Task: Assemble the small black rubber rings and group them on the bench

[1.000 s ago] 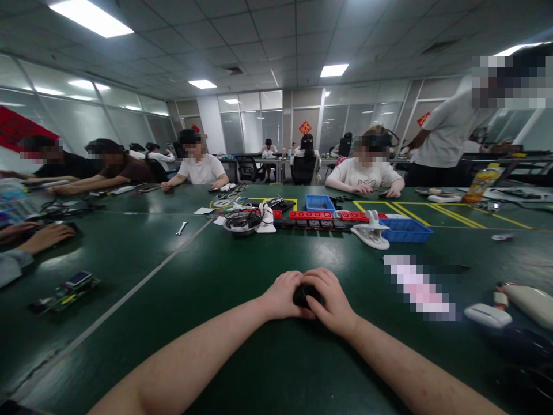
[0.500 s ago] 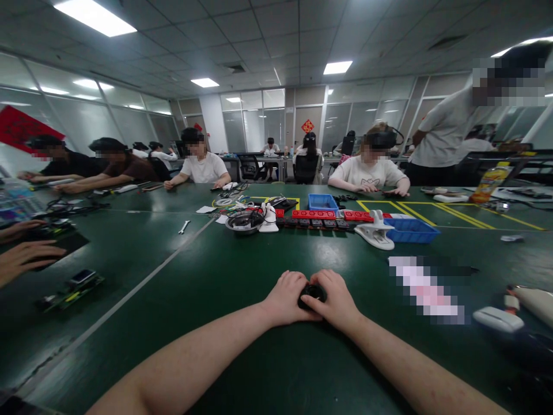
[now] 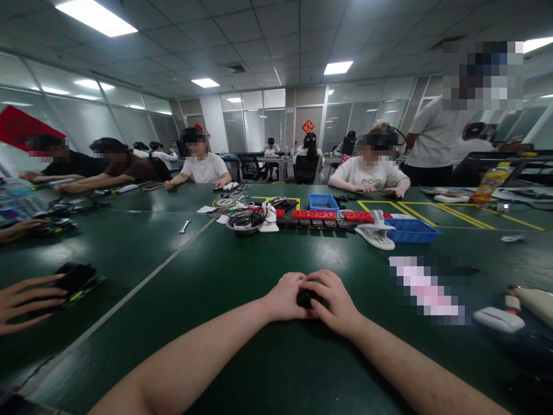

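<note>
A small black rounded object sits low over the green tabletop, between my two hands. My left hand is curled around its left side. From the right, my right hand closes on it, with fingers laid over the top and the thumb against the near side. Much of the object is covered by my fingers, so I cannot tell its exact kind.
Beyond my hands lie a power-strip row, a white clip stand and a blue bin. A wrench is to the left. A co-worker's hand holds a dark panel near a circuit board. A white case is at right.
My right fingers have shifted over the top of the black object, whose round opening showed before and is now covered. At left, the co-worker's hand has brought a dark panel over the circuit board.
</note>
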`<state>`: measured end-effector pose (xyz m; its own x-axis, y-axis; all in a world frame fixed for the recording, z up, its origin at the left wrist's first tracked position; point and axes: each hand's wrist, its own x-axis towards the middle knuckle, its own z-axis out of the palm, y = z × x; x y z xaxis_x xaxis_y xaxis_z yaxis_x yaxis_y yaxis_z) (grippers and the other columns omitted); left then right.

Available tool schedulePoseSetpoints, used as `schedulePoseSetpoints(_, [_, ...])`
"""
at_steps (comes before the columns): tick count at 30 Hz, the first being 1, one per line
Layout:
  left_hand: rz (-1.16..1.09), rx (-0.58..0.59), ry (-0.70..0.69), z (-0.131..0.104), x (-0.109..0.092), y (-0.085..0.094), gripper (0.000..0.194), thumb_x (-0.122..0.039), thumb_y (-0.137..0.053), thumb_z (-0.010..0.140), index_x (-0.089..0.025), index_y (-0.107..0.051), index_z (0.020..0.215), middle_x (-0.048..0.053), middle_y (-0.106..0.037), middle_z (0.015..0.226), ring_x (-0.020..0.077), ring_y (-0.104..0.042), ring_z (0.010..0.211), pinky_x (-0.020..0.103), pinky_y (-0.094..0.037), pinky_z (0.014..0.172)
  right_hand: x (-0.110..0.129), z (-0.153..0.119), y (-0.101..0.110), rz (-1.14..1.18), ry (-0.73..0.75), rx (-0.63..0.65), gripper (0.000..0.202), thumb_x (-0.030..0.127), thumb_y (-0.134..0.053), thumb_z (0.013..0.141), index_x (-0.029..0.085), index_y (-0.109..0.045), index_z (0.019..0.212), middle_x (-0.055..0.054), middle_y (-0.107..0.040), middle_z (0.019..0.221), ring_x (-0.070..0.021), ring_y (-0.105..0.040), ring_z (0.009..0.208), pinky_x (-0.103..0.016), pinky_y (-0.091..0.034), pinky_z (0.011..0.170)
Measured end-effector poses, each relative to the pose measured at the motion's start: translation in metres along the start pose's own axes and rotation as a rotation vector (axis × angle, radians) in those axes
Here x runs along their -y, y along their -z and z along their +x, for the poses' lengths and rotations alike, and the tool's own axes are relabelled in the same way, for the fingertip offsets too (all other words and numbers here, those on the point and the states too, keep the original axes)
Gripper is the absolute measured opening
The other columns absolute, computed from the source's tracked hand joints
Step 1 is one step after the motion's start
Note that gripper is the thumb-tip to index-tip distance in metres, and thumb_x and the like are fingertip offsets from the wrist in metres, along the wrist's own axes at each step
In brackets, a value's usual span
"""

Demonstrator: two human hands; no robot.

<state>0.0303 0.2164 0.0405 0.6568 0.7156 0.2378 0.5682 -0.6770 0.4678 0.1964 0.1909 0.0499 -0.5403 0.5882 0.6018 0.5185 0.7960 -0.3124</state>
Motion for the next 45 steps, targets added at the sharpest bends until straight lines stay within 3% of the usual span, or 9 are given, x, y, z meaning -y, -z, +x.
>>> schedulePoseSetpoints(4, [-0.006, -0.028, 0.008, -0.001, 0.000, -0.001, 0.072, -0.052, -0.070, 0.053, -0.020, -0.044, 0.112, 0.007, -0.048, 0.111, 0.0264, -0.043, 0.106, 0.045, -0.029, 0.096, -0.003, -0.002, -0.003, -0.024, -0.109, -0.069, 0.032, 0.040, -0.050, 0.076, 0.017, -0.050, 0.099, -0.009, -0.054, 0.094, -0.0236, -0.049, 0.088, -0.040, -0.038, 0.078])
schedulePoseSetpoints(12, [0.061, -0.084, 0.066, -0.002, 0.000, -0.007, 0.072, -0.062, -0.068, 0.047, -0.022, -0.046, 0.102, 0.005, -0.047, 0.105, 0.0263, -0.043, 0.105, 0.052, -0.017, 0.101, -0.009, -0.003, -0.008, -0.117, -0.221, -0.064, 0.032, 0.048, -0.049, 0.076, 0.018, -0.047, 0.085, -0.005, -0.052, 0.081, -0.0204, -0.048, 0.076, -0.035, -0.039, 0.067])
schedulePoseSetpoints(18, [0.117, -0.084, 0.070, -0.002, -0.003, -0.006, 0.064, -0.062, -0.067, 0.049, -0.019, -0.048, 0.093, 0.004, -0.048, 0.096, 0.0249, -0.047, 0.097, 0.050, -0.024, 0.098, -0.008, -0.001, -0.009, -0.116, -0.246, -0.013, 0.025, 0.042, -0.053, 0.074, 0.019, -0.046, 0.080, -0.004, -0.051, 0.078, -0.0196, -0.047, 0.074, -0.034, -0.038, 0.067])
schedulePoseSetpoints(25, [0.127, -0.063, 0.095, -0.001, -0.002, -0.007, 0.042, -0.049, -0.065, 0.059, -0.020, -0.052, 0.087, 0.002, -0.050, 0.092, 0.0226, -0.049, 0.094, 0.047, -0.024, 0.099, -0.006, 0.001, -0.004, -0.054, -0.177, 0.012, 0.012, 0.027, -0.050, 0.074, 0.019, -0.052, 0.083, -0.004, -0.053, 0.082, -0.0198, -0.048, 0.079, -0.036, -0.038, 0.072])
schedulePoseSetpoints(30, [0.059, -0.038, 0.048, 0.000, 0.002, -0.004, 0.043, -0.047, -0.067, 0.059, -0.021, -0.055, 0.091, 0.003, -0.051, 0.097, 0.0224, -0.047, 0.094, 0.039, -0.036, 0.089, -0.002, 0.003, 0.002, 0.062, -0.061, 0.022, 0.023, 0.015, -0.041, 0.069, 0.021, -0.057, 0.083, -0.004, -0.058, 0.086, -0.0203, -0.049, 0.084, -0.039, -0.036, 0.078])
schedulePoseSetpoints(34, [0.036, 0.006, -0.003, -0.001, 0.004, -0.002, 0.042, -0.050, -0.066, 0.061, -0.023, -0.058, 0.091, 0.003, -0.051, 0.102, 0.0236, -0.045, 0.100, 0.040, -0.033, 0.092, 0.000, 0.003, 0.003, 0.088, -0.021, 0.014, 0.024, 0.011, -0.038, 0.066, 0.022, -0.057, 0.076, -0.001, -0.061, 0.079, -0.0204, -0.049, 0.085, -0.040, -0.035, 0.082])
schedulePoseSetpoints(38, [0.024, 0.006, 0.015, -0.001, 0.003, -0.002, 0.052, -0.050, -0.067, 0.060, -0.021, -0.054, 0.101, 0.005, -0.050, 0.107, 0.0247, -0.045, 0.103, 0.044, -0.028, 0.097, 0.001, 0.001, 0.001, 0.068, -0.027, -0.010, 0.016, 0.022, -0.044, 0.075, 0.021, -0.055, 0.088, -0.004, -0.059, 0.091, -0.0215, -0.049, 0.090, -0.040, -0.035, 0.084])
schedulePoseSetpoints(40, [0.022, -0.024, 0.043, -0.001, 0.001, -0.003, 0.065, -0.052, -0.069, 0.055, -0.020, -0.048, 0.108, 0.007, -0.048, 0.111, 0.0259, -0.044, 0.105, 0.047, -0.025, 0.098, 0.000, -0.001, -0.001, 0.032, -0.075, -0.051, 0.023, 0.032, -0.048, 0.077, 0.019, -0.051, 0.096, -0.007, -0.056, 0.097, -0.0225, -0.048, 0.092, -0.041, -0.036, 0.084])
schedulePoseSetpoints(45, [0.043, -0.082, 0.076, -0.003, -0.006, -0.003, 0.086, -0.063, -0.068, 0.046, -0.020, -0.039, 0.115, 0.007, -0.045, 0.116, 0.0277, -0.041, 0.110, 0.053, -0.017, 0.102, -0.009, -0.002, -0.006, -0.057, -0.237, -0.061, 0.034, 0.045, -0.052, 0.074, 0.016, -0.048, 0.091, -0.006, -0.053, 0.084, -0.0215, -0.049, 0.079, -0.037, -0.039, 0.072])
